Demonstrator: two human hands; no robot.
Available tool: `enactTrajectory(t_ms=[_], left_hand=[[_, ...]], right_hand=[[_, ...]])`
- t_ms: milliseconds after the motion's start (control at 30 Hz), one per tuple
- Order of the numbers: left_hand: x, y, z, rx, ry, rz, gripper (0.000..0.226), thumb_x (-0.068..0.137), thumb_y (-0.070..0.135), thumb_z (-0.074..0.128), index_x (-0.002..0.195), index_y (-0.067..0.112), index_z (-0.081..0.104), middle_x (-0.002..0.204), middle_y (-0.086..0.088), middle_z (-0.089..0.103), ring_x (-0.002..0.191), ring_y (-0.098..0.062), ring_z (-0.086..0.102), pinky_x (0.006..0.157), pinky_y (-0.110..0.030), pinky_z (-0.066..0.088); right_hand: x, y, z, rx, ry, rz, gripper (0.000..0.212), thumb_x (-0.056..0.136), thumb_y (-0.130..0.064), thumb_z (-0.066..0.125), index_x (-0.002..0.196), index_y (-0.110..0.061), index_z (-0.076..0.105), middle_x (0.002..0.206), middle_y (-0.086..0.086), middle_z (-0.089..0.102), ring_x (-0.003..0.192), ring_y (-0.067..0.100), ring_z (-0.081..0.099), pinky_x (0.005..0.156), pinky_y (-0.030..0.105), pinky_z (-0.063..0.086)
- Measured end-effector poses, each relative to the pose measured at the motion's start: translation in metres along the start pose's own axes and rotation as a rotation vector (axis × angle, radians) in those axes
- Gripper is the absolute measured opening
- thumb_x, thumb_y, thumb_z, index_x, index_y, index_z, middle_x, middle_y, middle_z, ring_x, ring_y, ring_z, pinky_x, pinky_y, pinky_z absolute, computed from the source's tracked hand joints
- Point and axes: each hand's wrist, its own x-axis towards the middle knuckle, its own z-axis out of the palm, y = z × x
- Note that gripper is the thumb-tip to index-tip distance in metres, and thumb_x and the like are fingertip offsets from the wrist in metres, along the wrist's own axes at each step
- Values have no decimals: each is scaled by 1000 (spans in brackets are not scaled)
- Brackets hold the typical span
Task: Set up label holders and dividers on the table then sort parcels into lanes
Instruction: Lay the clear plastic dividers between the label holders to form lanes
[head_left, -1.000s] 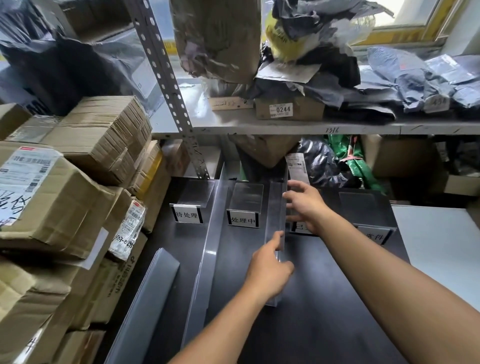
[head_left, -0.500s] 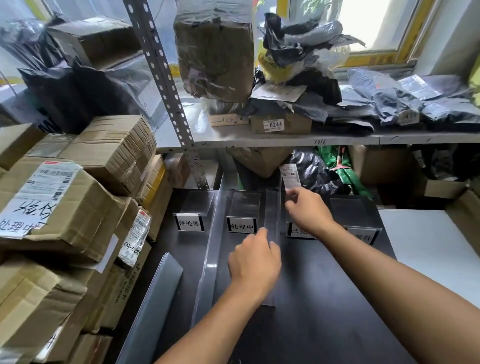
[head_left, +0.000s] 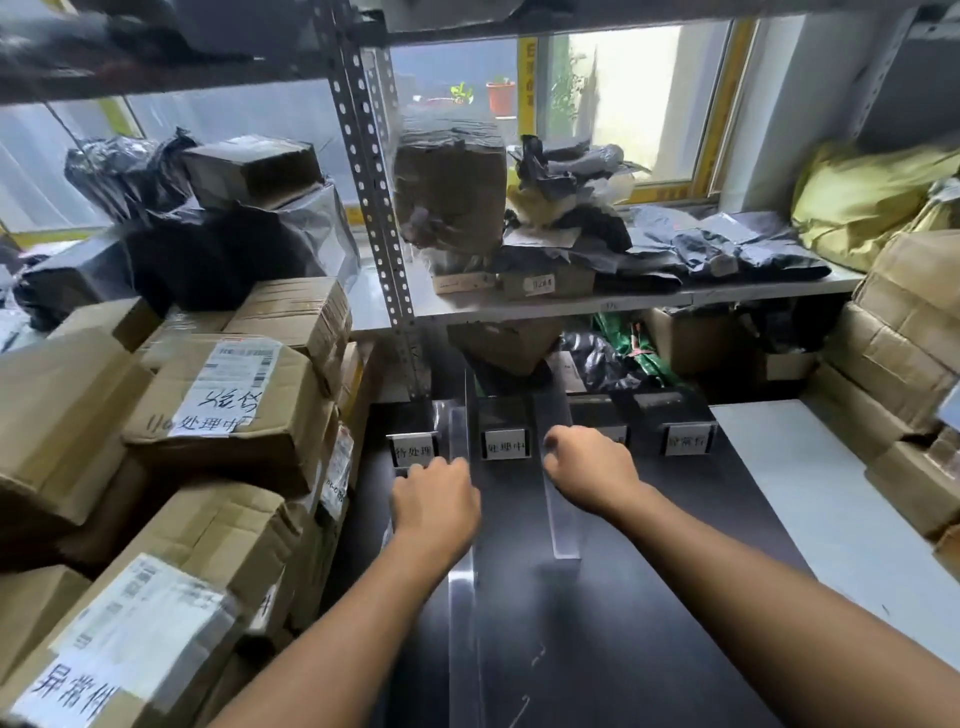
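Note:
Several clear label holders stand in a row at the back of the black table (head_left: 675, 545): one at the left (head_left: 413, 449), one in the middle (head_left: 505, 442), one at the right (head_left: 687, 439); another is hidden behind my right hand. Two clear acrylic dividers run front to back. My left hand (head_left: 436, 501) rests with curled fingers on the left divider (head_left: 462, 587), beside the left holder. My right hand (head_left: 587, 467) grips the right divider (head_left: 563, 525) near its far end. Cardboard parcels (head_left: 228, 400) with white labels are stacked to the left.
A perforated metal shelf post (head_left: 374, 208) rises behind the table. The shelf above it carries a wrapped brown bundle (head_left: 449, 192) and grey mailer bags (head_left: 727, 249). More boxes (head_left: 904, 364) stand at the right beside a white table (head_left: 831, 519). Bags lie under the shelf.
My head has tilted up, showing more shelf and window. My left hand moved left from the right divider to the left one; my right hand slid down along the right divider.

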Motion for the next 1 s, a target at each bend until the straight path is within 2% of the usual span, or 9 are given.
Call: enactTrajectory(t_ms=[233,367,533,667,733,800,867,933,1000], left_hand=[[-77,-76,16,-24,-16,75,26,98,24,44,116,17,61,121,-7,61,113,-32,57,90,-41,45],[-117,-107,29,-54,-57,91,31,100,24,39,125,17,56,126,-8,58,116,-34,57,89,-41,47],[-145,-135,68,-413,-171,20,44,97,25,43,141,24,42,123,-13,60,112,-35,59,89,-40,51],[-162,-155,97,-715,-314,-66,38,97,21,48,134,23,56,132,-10,61,117,-27,59,95,-33,50],[-172,-160,106,-840,-364,-103,17,99,25,50,96,30,66,102,-7,67,85,-23,63,82,-47,57],[-181,-164,113,-941,-367,-122,27,100,39,50,75,31,59,75,2,55,62,-17,53,55,-46,56],[-191,-164,109,-1016,-428,-140,20,99,47,50,89,35,62,79,5,57,60,-17,55,45,-31,51],[-196,-162,110,-1110,-495,-170,18,101,43,49,108,32,61,102,1,62,62,-19,61,48,-28,52],[-201,-161,109,-1168,-486,-195,20,103,38,48,110,25,62,106,-2,61,61,-19,62,50,-29,53]], right_hand=[[-92,-78,32,-23,0,15,28,96,-26,46,116,-23,65,119,2,67,106,28,61,73,33,40],[-134,-119,54,-9,-28,-5,30,97,-29,44,116,-20,66,119,2,66,107,27,61,77,35,45],[-164,-159,72,90,-20,3,33,96,-25,45,122,-20,64,125,0,65,115,26,59,83,34,46],[-179,-182,90,328,-74,55,31,94,-22,49,121,-17,63,117,6,69,109,27,62,88,35,51],[-184,-188,101,448,-131,107,30,96,-22,49,122,-15,63,121,8,67,107,26,63,93,37,51],[-189,-191,110,525,-189,153,30,99,-23,47,125,-15,60,122,8,65,98,27,63,88,42,55],[-194,-195,117,607,-246,201,30,100,-23,44,126,-14,56,116,8,63,88,30,65,75,46,59],[-197,-198,122,679,-282,238,30,103,-24,42,129,-14,52,103,7,61,81,26,64,65,44,60],[-200,-199,125,723,-304,259,31,105,-25,39,133,-16,48,93,4,59,78,21,62,59,36,57]])
